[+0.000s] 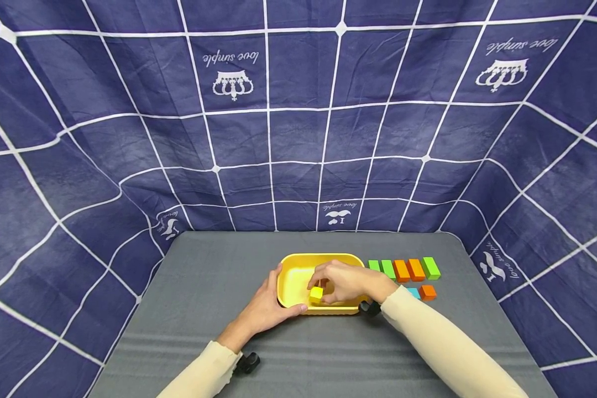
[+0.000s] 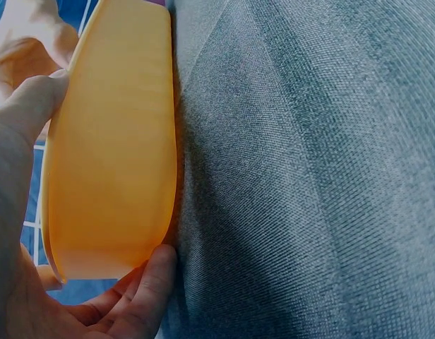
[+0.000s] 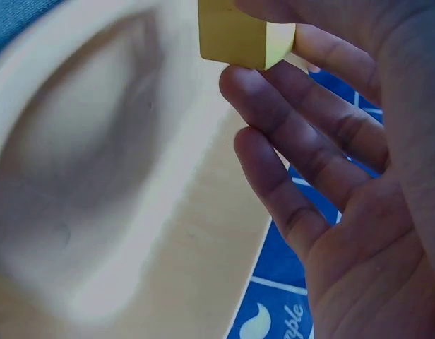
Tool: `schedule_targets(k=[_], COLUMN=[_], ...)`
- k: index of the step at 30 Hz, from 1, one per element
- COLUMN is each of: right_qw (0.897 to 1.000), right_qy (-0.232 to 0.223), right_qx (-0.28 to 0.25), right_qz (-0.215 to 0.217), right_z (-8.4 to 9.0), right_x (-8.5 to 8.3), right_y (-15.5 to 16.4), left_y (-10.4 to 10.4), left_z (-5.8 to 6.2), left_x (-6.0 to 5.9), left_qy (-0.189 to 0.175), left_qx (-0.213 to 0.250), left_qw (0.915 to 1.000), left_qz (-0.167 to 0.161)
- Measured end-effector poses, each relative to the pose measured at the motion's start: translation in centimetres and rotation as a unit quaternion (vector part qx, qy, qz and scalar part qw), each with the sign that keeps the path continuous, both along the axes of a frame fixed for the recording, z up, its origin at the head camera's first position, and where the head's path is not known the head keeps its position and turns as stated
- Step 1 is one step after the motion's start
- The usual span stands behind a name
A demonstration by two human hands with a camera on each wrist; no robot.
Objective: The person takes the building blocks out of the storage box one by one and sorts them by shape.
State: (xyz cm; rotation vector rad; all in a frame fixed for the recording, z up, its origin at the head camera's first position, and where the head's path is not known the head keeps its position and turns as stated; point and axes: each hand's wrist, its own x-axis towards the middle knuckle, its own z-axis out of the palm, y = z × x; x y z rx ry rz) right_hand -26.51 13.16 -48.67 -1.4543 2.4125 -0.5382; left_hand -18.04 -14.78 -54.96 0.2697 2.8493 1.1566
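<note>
A yellow plastic bin (image 1: 291, 279) stands on the grey table, its long side facing me. My left hand (image 1: 266, 307) grips its left end, thumb over the near rim and fingers round the outer wall; in the left wrist view the thumb (image 2: 41, 95) lies at the rim and fingertips touch near the base. Over the bin's inside, my right hand (image 1: 340, 281) pinches a small yellow block (image 1: 316, 293) between thumb and fingers. The right wrist view shows the same yellow block (image 3: 235, 32) held above the bin floor, with the lower fingers loosely bent.
Right of the bin lies a row of green blocks (image 1: 431, 268) and orange blocks (image 1: 416, 270). In front of them sit a smaller orange block (image 1: 428, 292) and a blue block (image 1: 414, 293), partly hidden by my right sleeve. Blue gridded cloth (image 1: 298, 132) walls the table's back and sides.
</note>
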Motion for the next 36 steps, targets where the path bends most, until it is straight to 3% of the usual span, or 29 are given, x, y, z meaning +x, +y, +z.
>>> schedule_targets(k=[10, 20, 25, 36], right_qw=[0.996, 0.988, 0.982, 0.96], right_qy=[0.054, 0.053, 0.073, 0.134], right_qx=[-0.058, -0.099, -0.104, -0.176], right_qz=[-0.039, -0.102, -0.139, -0.17], right_z=[0.2, 0.8, 0.7, 0.1], right_x=[0.6, 1.3, 1.6, 2.0], right_y=[2.6, 5.3, 6.9, 10.3], left_y=[0.0, 0.0, -0.1, -0.2], left_z=[0.1, 0.0, -0.2, -0.1], left_x=[0.3, 0.1, 0.2, 0.1], left_qy=[-0.007, -0.006, 0.0, 0.008], left_qx=[-0.002, -0.003, 0.002, 0.007], left_qw=[1.0, 1.0, 1.0, 0.9999], left_qz=[0.005, 0.007, 0.005, 0.0])
